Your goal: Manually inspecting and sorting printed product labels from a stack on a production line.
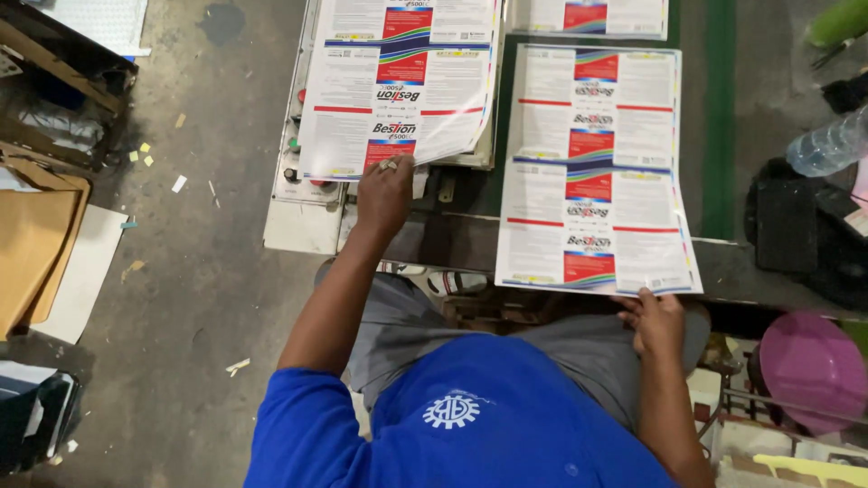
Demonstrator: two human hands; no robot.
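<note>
The left hand [384, 194] is closed in a narrow grip on the near edge of a glossy white printed sheet of labels with red and blue panels [398, 86], the fingers curled over the paper and a ring showing on one of them; the sheet stretches away beyond the grip, its right edge curling up slightly, and it lies over a pale grey machine housing with small buttons [294, 203] just to the left of the hand. The right hand [655, 321] pinches the near right corner of a second glossy printed sheet of the same red, blue and white labels [592, 172] — thumb and fingers close on the paper's lower edge, the sheet running flat away from the grip across the dark desk [452, 239] with its green strip [719, 117]. The two sheets lie side by side, apart, with a dark gap between them. Beyond the right grip a third printed sheet [588, 16] shows at the far edge. To the right of that grip lie a clear plastic bottle [827, 145] and a pink round plastic bowl [809, 366] — both well apart from the hand. Left of the left grip, cardboard pieces [36, 239] rest on the grey concrete floor [199, 271].
</note>
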